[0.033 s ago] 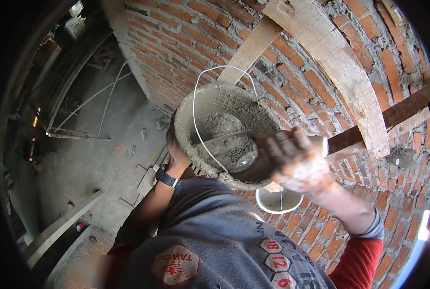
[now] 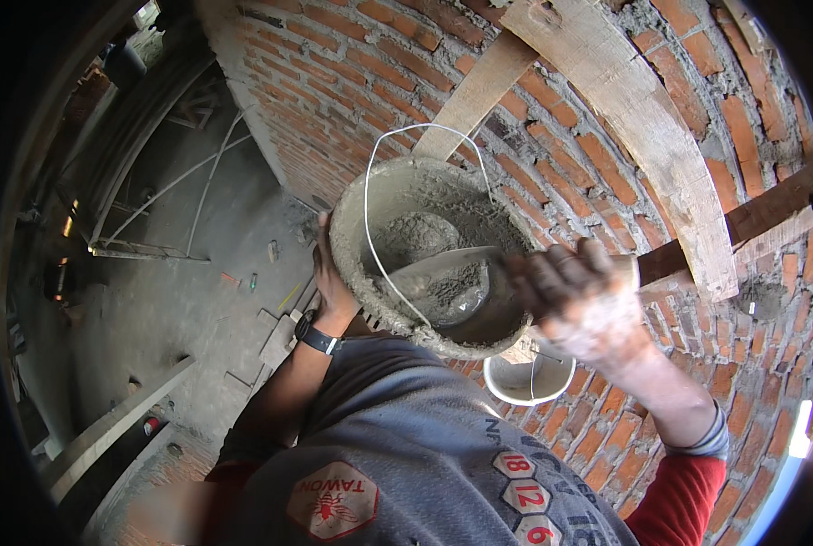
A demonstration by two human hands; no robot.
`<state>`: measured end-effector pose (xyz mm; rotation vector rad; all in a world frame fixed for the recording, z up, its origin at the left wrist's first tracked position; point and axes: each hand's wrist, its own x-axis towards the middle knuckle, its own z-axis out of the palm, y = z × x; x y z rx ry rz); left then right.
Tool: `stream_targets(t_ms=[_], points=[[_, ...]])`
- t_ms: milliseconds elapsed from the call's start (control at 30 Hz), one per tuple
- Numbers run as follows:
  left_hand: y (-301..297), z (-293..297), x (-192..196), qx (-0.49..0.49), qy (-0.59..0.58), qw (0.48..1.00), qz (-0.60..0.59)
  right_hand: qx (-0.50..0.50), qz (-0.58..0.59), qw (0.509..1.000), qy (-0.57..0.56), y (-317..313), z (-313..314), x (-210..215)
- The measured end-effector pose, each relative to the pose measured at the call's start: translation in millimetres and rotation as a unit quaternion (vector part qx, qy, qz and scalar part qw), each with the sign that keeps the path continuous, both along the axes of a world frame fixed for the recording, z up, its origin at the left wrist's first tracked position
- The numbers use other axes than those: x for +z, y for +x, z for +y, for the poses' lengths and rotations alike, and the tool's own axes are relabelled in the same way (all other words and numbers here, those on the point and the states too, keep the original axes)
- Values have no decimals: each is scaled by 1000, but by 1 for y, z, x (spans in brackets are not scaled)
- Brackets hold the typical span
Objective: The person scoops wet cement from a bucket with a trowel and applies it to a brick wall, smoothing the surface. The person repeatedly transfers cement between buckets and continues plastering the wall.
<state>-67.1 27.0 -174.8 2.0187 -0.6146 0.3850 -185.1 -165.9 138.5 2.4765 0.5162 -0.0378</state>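
a curved red brick wall [image 2: 370,82] filled the upper part of the view, with a pale wooden arch form [image 2: 661,146] and a slanted timber brace [image 2: 479,91] set against it and a dark beam [image 2: 770,205] crossing at the right. far below to the left lay a grey concrete floor [image 2: 170,309] strewn with planks and scraps. against the wall, close to the person's chest, a mortar-crusted bucket [image 2: 356,264] was held up, its thin wire handle [image 2: 370,191] standing above the rim and wet grey mortar [image 2: 415,237] lying inside. the left hand [image 2: 329,282], a dark watch [image 2: 317,337] on its wrist, was clasped against the bucket's outer left wall. the right hand [image 2: 575,291], smeared with cement, was closed around the handle of a trowel [image 2: 447,282], whose blade lay inside the bucket with mortar on it. the two hands were apart, one on either side of the bucket. a smaller white bucket [image 2: 515,382] sat lower down, just below the held one and beside the brickwork.
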Motion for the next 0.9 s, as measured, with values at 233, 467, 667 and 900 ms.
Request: stream_targets(t_ms=[233, 467, 667, 900], points=[[8, -2, 84, -292, -449, 674, 509, -199, -56, 977, 50, -46, -34, -40], [-8, -18, 130, -304, -398, 751, 429, -290, 47, 909, 295, -94, -24, -45], [-16, -35, 161, -382, -361, 783, 333, -440, 90, 789, 419, -119, 3, -50], [-16, -29, 129, -332, -369, 806, 321, -493, 49, 753, 433, -145, -21, -45]])
